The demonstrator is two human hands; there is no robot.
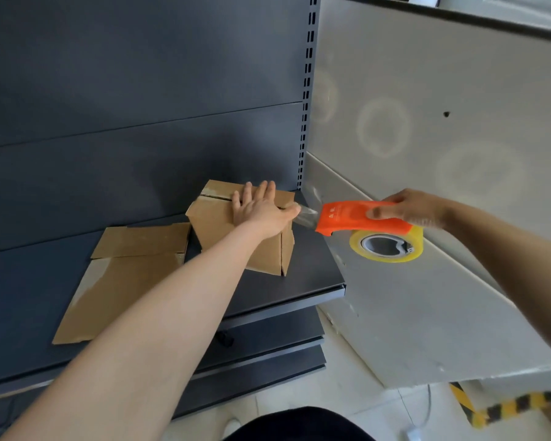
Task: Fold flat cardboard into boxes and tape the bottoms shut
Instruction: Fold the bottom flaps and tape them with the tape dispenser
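Note:
A folded cardboard box point(210, 224) stands on the dark shelf point(303, 275), its closed flaps facing up. My left hand point(261, 208) lies flat on those flaps with straight fingers, the thumb at the box's right edge. My right hand point(411, 210) grips an orange tape dispenser point(350, 218) with a yellowish roll of clear tape point(387, 245), held in the air just right of the box. A strip of clear tape point(306, 214) stretches from the dispenser to the box edge under my left thumb.
Flat cardboard sheets point(121, 281) lie on the shelf left of the box. A dark back panel point(140, 106) with a slotted upright rises behind. A grey wall panel point(427, 297) stands to the right. Lower shelves and a pale floor sit below.

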